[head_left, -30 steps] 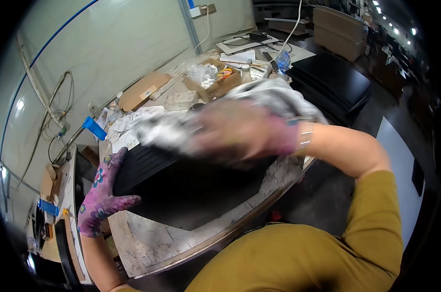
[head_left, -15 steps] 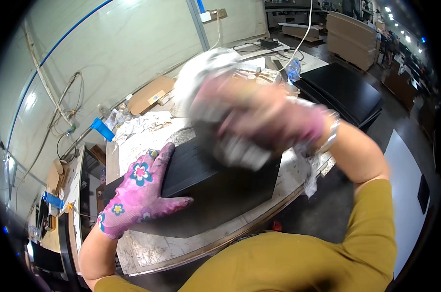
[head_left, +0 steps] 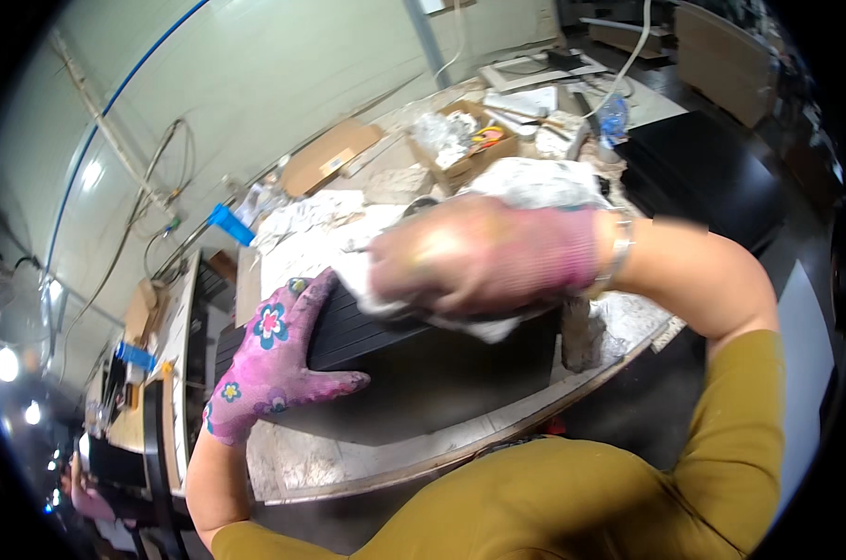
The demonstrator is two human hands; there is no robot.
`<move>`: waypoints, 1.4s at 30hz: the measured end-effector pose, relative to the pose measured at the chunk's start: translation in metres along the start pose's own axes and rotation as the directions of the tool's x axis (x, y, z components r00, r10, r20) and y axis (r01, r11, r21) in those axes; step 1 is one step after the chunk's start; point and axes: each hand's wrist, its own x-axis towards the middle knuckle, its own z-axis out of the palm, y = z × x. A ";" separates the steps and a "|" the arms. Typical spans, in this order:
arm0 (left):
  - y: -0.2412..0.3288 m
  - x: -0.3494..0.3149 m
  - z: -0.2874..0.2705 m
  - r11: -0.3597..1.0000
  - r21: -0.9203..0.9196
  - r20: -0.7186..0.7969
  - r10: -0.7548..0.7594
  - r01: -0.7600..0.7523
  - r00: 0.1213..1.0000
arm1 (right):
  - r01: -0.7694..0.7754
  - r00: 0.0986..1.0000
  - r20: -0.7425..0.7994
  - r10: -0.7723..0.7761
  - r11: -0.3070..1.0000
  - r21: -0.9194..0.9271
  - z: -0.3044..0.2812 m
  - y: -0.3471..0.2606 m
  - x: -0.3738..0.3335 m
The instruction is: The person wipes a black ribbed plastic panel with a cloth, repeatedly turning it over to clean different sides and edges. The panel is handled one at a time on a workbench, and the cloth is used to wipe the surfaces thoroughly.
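Observation:
A black box-like piece (head_left: 432,378) with several parallel grooves along its top stands on the worktable (head_left: 320,462). My left hand (head_left: 278,350), in a pink flowered glove, lies over its left part with thumb and fingers spread. Above the right part of the black piece is my right hand (head_left: 484,257), also gloved in pink and smeared by motion. A white cloth (head_left: 493,329) is bunched under its closed fingers, against the top edge of the piece. This hand hides much of the grooved top.
Behind the hands sit a cardboard box (head_left: 460,168) of odds and ends, a flat cardboard piece (head_left: 330,159) and crumpled white cloths (head_left: 306,219). A blue cup-like object (head_left: 230,225) stands at the back left. Black panels (head_left: 698,177) lie on the right, near a clear bottle (head_left: 613,119).
My right hand with the white cloth has come down onto the black piece, uncovering the cardboard box behind. My left hand stays on the piece. The whole view has shifted slightly.

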 end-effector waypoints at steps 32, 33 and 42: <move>-0.010 -0.063 -0.010 0.914 0.089 0.020 -0.398 0.395 0.917 | 0.110 0.993 -0.049 -0.104 0.984 0.141 -0.033 0.056 -0.066; -0.013 -0.062 -0.007 0.924 0.094 0.007 -0.373 0.371 0.928 | 0.148 0.985 -0.114 -0.132 0.978 0.150 -0.028 0.053 -0.064; -0.026 -0.050 0.007 0.942 -0.026 -0.077 -0.335 0.334 0.939 | 0.273 0.958 0.049 -0.282 0.951 0.144 0.009 0.025 0.030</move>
